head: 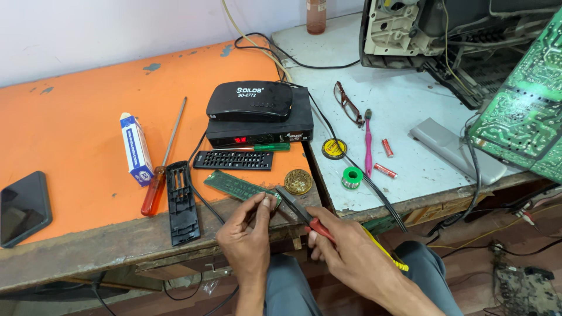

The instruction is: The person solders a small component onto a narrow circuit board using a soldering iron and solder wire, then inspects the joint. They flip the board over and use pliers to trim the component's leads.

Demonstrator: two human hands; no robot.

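My left hand (249,234) pinches the near end of a narrow green circuit board (237,186) that lies at the front edge of the orange table (82,117). My right hand (345,248) grips a soldering iron (301,213) with a red grip and yellow handle. Its dark tip points at the board's end by my left fingers. A black remote front (233,160) lies just behind the board, and a black remote back cover (181,202) lies to the left.
Two black set-top boxes (257,114) are stacked behind. A round brass tin (298,181), green solder spool (352,177), yellow-black tin (334,148), pink toothbrush (368,143), glasses (348,103), two red batteries, orange-handled screwdriver (161,169), blue-white box (136,148) and phone (23,208) lie around. A large green circuit board (524,111) stands right.
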